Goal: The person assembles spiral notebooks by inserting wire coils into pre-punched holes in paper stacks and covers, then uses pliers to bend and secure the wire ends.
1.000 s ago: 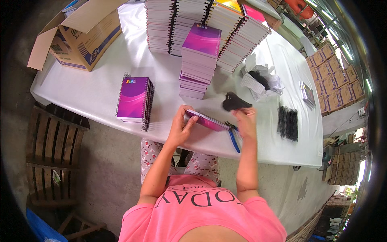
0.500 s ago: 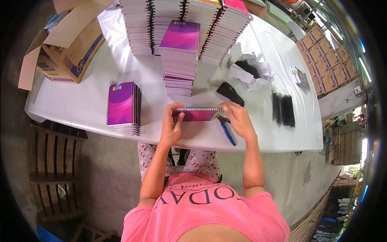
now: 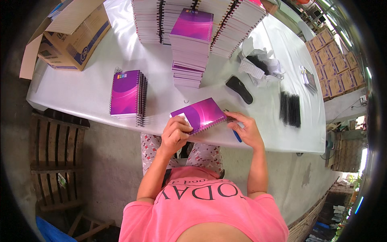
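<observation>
A purple spiral notebook [image 3: 201, 114] lies tilted at the near edge of the white table [image 3: 92, 88]. My left hand [image 3: 175, 133] grips its left corner. My right hand [image 3: 246, 128] is curled on the notebook's right end at the wire spine, with a blue tool [image 3: 237, 136] held under the fingers. A short stack of bound purple notebooks [image 3: 127, 93] sits to the left. A taller purple stack [image 3: 191, 45] stands just beyond the held notebook.
Tall piles of notebooks [image 3: 157, 20] line the table's far side. An open cardboard box [image 3: 70, 34] is at far left. A black tool [image 3: 239, 89], crumpled white wrapping [image 3: 260, 66] and black binding coils [image 3: 290, 109] lie to the right. A wooden pallet [image 3: 56, 157] rests on the floor.
The notebook has turned from edge-on to cover-up and slanted. My left hand slid to its left corner; my right hand stayed at the spine end.
</observation>
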Demonstrator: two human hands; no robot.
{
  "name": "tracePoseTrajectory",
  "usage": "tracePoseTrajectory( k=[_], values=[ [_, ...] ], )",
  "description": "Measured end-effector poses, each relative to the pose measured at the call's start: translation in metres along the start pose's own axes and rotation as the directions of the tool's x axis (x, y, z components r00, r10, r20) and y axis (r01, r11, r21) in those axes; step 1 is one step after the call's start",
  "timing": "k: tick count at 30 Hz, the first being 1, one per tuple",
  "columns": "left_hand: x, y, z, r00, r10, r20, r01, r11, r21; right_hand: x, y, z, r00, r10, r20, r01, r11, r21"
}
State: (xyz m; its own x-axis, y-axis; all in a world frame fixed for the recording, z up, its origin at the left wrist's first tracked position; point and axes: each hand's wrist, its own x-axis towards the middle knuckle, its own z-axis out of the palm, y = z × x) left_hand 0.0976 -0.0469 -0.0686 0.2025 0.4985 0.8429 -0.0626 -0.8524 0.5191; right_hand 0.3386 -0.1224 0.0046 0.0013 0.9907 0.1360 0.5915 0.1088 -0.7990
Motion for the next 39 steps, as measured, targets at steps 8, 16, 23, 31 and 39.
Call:
tracePoseTrajectory(
  k=[8, 16, 23, 31, 39],
  values=[
    [0.002, 0.011, -0.001, 0.994, 0.065, -0.084, -0.062, 0.997, 0.042, -0.009, -0.007, 0.002, 0.971, -0.056, -0.231, 0.071, 0.996, 0.056],
    [0.004, 0.012, 0.002, 0.993, -0.025, -0.114, 0.015, 0.996, -0.092, -0.002, -0.003, 0.008, 0.808, -0.421, -0.412, 0.218, 0.863, -0.456],
    [0.0, 0.009, -0.003, 0.996, -0.007, -0.093, 0.006, 1.0, -0.012, -0.006, -0.034, 0.005, 0.989, -0.106, -0.105, 0.07, 0.951, -0.303],
    [-0.007, 0.007, 0.002, 0.978, -0.011, -0.209, 0.019, 0.999, 0.034, -0.011, -0.013, 0.006, 0.991, -0.051, -0.125, 0.03, 0.986, -0.167],
    [-0.011, -0.002, 0.0, 0.972, 0.015, -0.236, -0.026, 0.999, -0.042, -0.009, -0.007, 0.009, 0.98, -0.159, -0.116, 0.127, 0.961, -0.245]
  ],
)
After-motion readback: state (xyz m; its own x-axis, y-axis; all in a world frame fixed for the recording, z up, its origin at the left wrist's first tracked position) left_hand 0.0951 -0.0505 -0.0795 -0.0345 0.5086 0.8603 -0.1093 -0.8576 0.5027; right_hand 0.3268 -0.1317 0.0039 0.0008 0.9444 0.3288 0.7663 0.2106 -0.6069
